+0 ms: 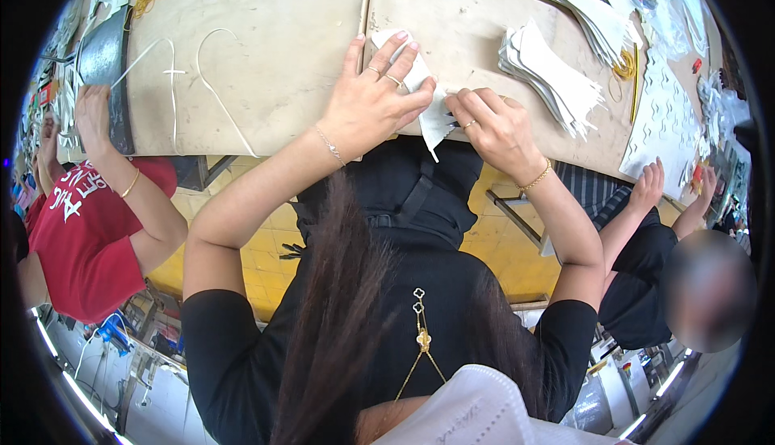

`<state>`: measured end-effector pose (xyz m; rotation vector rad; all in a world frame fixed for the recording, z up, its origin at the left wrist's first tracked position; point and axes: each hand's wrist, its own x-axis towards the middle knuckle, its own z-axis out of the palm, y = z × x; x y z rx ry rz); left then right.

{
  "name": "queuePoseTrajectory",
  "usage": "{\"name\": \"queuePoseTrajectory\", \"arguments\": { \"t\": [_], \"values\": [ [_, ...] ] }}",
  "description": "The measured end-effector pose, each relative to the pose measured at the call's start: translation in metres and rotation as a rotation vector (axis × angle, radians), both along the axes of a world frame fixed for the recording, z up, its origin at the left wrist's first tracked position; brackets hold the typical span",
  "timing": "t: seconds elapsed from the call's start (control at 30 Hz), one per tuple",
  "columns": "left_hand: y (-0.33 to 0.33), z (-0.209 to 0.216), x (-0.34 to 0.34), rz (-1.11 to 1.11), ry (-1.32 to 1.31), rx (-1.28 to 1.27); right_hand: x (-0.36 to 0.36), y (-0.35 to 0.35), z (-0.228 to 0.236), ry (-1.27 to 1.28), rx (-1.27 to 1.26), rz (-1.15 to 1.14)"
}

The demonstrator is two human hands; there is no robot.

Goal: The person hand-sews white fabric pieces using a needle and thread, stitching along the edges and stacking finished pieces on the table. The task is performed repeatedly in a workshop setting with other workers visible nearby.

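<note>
A white, strip-like cut piece lies at the near edge of the table, its near end jagged with narrow points. My left hand rests over it with fingers stretched out, the fingertips pressing the piece down and the thumb near its middle. Beside the jagged end, my right hand is closed in a pinch. Something small and dark shows at its fingertips, too hidden to name. The part of the piece under my left fingers is covered.
Stacked white cut pieces lie to the right, with a further stack behind. Yellow bands and a wavy-slit white sheet are farther right. Thin white cords lie left. Co-workers sit on both sides, one in a red shirt.
</note>
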<state>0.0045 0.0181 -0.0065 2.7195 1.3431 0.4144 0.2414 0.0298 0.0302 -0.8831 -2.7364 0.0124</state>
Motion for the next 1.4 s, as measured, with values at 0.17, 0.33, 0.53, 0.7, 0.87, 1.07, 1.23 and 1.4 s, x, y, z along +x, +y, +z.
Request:
{"name": "queuePoseTrajectory", "arguments": {
  "t": [0.17,0.33,0.53,0.7,0.87,1.07,1.23,1.4],
  "values": [
    [0.000,0.000,0.000,-0.014,-0.028,-0.005,-0.003,-0.005,0.005,-0.074,-0.003,-0.010],
    [-0.001,0.004,-0.001,-0.010,0.011,-0.028,0.001,-0.016,0.019,-0.136,-0.099,-0.031],
    [-0.005,-0.005,0.003,-0.008,-0.047,-0.060,0.020,-0.032,0.029,-0.034,-0.291,-0.272],
    [-0.006,-0.006,-0.001,0.013,-0.035,-0.064,-0.005,-0.037,0.014,-0.039,-0.362,-0.291],
    [0.002,-0.006,-0.001,0.147,-0.115,0.011,-0.010,-0.038,0.018,0.023,-0.360,-0.392],
    [0.030,-0.002,-0.083,0.363,-0.152,0.192,-0.020,-0.037,0.007,0.123,-0.391,-0.394],
    [0.005,0.009,-0.255,1.022,0.138,0.132,-0.018,-0.029,0.012,0.232,-0.310,-0.408],
    [-0.010,0.000,-0.317,1.167,0.117,0.013,-0.026,-0.030,0.017,0.250,-0.399,-0.382]
  ]
}}
